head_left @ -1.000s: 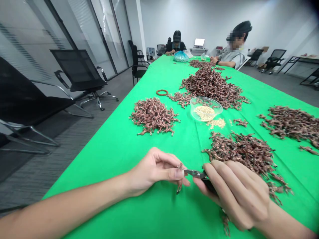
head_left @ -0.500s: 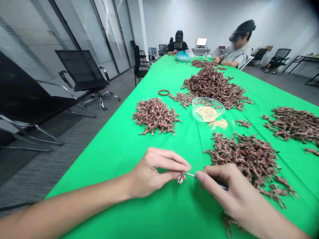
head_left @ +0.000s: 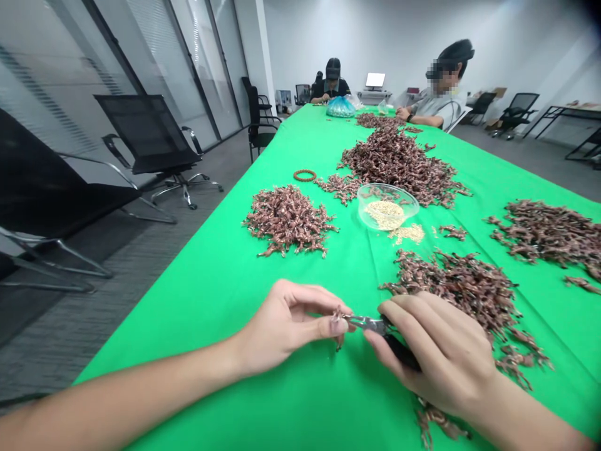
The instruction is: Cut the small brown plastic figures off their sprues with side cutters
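Pinched between the thumb and fingers of my left hand (head_left: 286, 329) is a small brown animal figurine (head_left: 339, 344), mostly hidden by the fingertips. My right hand (head_left: 441, 347) is wrapped round a pair of pliers (head_left: 370, 324) with black handles and slim silver jaws. The jaw tips reach the figurine at my left fingertips; whether they grip it I cannot tell. Just behind my right hand lies a pile of similar brown figurines (head_left: 462, 285). A few loose figurines (head_left: 441, 424) rest on the cloth below my right wrist.
More figurine piles lie at left (head_left: 288, 219), farther back (head_left: 394, 163) and at right (head_left: 554, 232). A clear plastic bowl (head_left: 361, 216) holds pale small pieces, some spilled beside it (head_left: 409, 234). A brown ring (head_left: 305, 176) lies on the green cloth (head_left: 225, 275). Two people sit farther along.
My right hand has rolled over, knuckles now upward, and the pliers' two jaws show. The figurine has been turned in my left fingers. The whole view has shifted slightly.
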{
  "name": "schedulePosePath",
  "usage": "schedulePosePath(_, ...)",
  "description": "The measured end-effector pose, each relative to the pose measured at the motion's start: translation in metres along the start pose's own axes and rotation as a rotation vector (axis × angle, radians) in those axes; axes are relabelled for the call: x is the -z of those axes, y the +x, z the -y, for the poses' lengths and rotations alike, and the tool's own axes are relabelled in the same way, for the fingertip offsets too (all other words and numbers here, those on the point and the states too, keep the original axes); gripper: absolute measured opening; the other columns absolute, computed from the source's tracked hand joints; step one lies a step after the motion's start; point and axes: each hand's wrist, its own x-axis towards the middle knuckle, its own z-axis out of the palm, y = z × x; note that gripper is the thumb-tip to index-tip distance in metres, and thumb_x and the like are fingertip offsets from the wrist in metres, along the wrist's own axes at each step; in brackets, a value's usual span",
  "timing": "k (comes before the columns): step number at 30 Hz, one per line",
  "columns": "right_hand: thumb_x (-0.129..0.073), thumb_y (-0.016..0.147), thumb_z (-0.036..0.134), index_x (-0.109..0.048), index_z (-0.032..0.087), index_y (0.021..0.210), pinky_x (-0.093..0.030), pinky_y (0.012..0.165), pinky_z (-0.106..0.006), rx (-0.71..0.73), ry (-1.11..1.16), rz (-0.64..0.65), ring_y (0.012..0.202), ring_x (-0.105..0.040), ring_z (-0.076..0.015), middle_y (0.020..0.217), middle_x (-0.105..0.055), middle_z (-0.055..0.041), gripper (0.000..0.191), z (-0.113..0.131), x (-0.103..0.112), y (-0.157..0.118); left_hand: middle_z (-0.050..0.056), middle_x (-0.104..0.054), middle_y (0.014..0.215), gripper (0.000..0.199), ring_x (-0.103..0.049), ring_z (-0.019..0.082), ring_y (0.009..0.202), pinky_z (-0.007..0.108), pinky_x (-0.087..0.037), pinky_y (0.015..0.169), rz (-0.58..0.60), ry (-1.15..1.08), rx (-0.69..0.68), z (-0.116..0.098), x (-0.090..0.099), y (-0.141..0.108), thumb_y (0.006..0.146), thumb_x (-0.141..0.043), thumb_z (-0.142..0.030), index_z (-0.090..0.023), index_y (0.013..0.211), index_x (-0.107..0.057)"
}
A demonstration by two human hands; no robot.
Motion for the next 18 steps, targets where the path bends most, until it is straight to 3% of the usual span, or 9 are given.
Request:
schedulePosePath(7,-0.08,0.073,0.03,-0.065,0.007,0.104,-0.053,0.064,-0.038,0.121,-0.096,-0.03,0.077,-0.065,-0.0257,0.086,-0.07,-0.0138,0.041,-0.0011,0.0031,-0.0016,0.008,-0.071,0.088,0.013,-0.065,0.014,0.071,0.024,-0.056,0.068,0.007,-0.056,0.022,-0.0013,-0.0013,0.0007,0.077,-0.079,-0.02,-0.013,0.088,-0.079)
schedulePosePath(14,-0.079,0.076,0.028,-0.065,0.01,0.101,-0.052,0.064,-0.037,0.164,-0.15,-0.048,0.074,-0.065,-0.0237,0.083,-0.071,-0.0112,0.034,0.0018,0.0058,0.0005,0.009,-0.072,0.089,0.012,-0.066,0.015,0.07,0.025,-0.057,0.067,0.007,-0.047,0.016,-0.0008,-0.0021,-0.0012,0.076,-0.079,-0.018,-0.013,0.086,-0.08)
schedulePosePath(18,-0.07,0.084,0.024,-0.064,0.009,0.096,-0.046,0.057,-0.032,-0.028,0.042,0.043,0.066,-0.06,-0.0186,0.076,-0.066,-0.009,0.021,0.0077,0.0038,0.0046,0.011,-0.074,0.092,0.015,-0.067,0.016,0.075,0.026,-0.057,0.069,-0.005,0.089,-0.032,-0.0016,-0.0018,-0.0024,0.078,-0.078,-0.022,-0.014,0.089,-0.081)
